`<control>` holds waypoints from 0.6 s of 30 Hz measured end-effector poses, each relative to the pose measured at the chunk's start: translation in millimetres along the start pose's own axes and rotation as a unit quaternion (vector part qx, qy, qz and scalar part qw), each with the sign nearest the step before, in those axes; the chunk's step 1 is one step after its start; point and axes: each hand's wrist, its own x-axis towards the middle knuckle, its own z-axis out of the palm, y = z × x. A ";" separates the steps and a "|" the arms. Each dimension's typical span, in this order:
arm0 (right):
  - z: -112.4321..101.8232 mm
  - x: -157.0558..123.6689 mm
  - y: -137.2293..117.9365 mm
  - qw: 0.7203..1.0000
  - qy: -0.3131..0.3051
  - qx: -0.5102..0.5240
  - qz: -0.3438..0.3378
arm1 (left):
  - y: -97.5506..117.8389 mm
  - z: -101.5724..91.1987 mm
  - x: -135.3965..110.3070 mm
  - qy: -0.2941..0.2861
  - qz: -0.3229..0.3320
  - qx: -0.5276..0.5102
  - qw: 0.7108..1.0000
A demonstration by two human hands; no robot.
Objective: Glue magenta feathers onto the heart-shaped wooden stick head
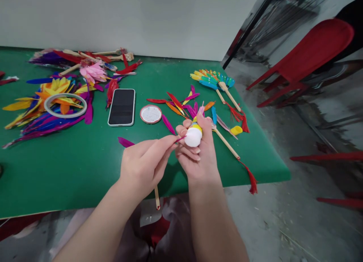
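Observation:
My right hand (202, 148) is wrapped round a small bottle (193, 136) with a white rounded end towards me and a yellow band. Its narrow far end is partly covered by my thumb. In a pinch, my left hand (144, 163) holds a magenta feather (125, 142). The feather's thin tip reaches the white end of the bottle; I cannot tell whether they touch. Loose feathers (176, 101) in red, orange and magenta lie just beyond my hands. A wooden stick (157, 197) shows below my left hand, its upper part hidden.
On the green table (85, 167) lie a phone (121, 107), a round lid (151, 114), and a tape roll (65, 106) over a feather pile. Feather fans (214, 80) and a stick with a red tassel (252, 180) lie right. A red chair (314, 50) stands beyond the right edge.

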 end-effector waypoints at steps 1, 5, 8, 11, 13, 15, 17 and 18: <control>-0.1 0.1 0.2 1.000 -0.001 -0.001 0.000 | 0.1 0.1 0.2 0.002 0.001 0.000 1.000; -1.9 0.6 0.7 1.000 -0.005 -0.006 0.000 | 0.9 -0.1 0.4 -0.001 0.004 -0.002 1.000; -2.4 0.8 0.3 1.000 -0.007 -0.006 -0.002 | 0.8 -0.1 -0.2 -0.005 0.005 -0.004 1.000; -1.7 0.8 -0.3 1.000 -0.001 -0.003 0.001 | 0.2 0.6 -0.8 -0.007 0.007 -0.004 1.000; -1.4 0.8 -0.6 1.000 0.005 -0.001 0.001 | 0.1 1.2 -1.1 -0.007 0.008 -0.003 1.000; -1.6 0.8 -0.5 1.000 0.004 0.001 0.002 | 0.5 1.4 -1.1 -0.011 0.013 -0.001 1.000; -2.0 0.8 -0.2 1.000 0.001 0.001 0.003 | 0.9 0.9 -1.2 -0.016 0.015 0.001 1.000; -2.0 0.7 0.0 1.000 0.001 0.001 0.003 | 0.9 0.4 -1.2 -0.017 0.012 0.002 1.000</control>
